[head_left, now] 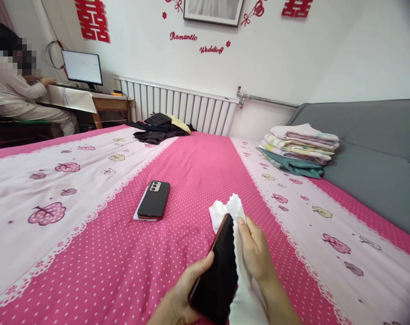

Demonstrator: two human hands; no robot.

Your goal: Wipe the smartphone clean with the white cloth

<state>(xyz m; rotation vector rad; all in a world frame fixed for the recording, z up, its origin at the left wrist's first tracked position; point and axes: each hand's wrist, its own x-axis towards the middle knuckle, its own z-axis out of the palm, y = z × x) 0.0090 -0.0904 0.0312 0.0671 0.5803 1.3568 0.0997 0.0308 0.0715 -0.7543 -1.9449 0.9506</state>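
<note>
My left hand [186, 289] is wrapped round the lower left side of a smartphone [216, 271], its thumb along the edge. The phone's dark screen faces up, tilted, over the bed. A white cloth [244, 289] with a scalloped edge lies along the phone's right side and bunches up beyond its top end. My right hand [257, 248] grips this cloth, thumb on top, against the phone's upper right edge. The right hand's other fingers are largely hidden. Farther left, a second black phone [154, 201] rests back up on something flat and white.
Pink dotted bedding [198, 171] covers the bed. Dark clothes [160, 128] lie near the radiator [178, 101]. Folded bedding [298, 149] is stacked beside the grey headboard [367, 153]. At far left a person [15, 90] sits at a desk with a monitor [83, 67].
</note>
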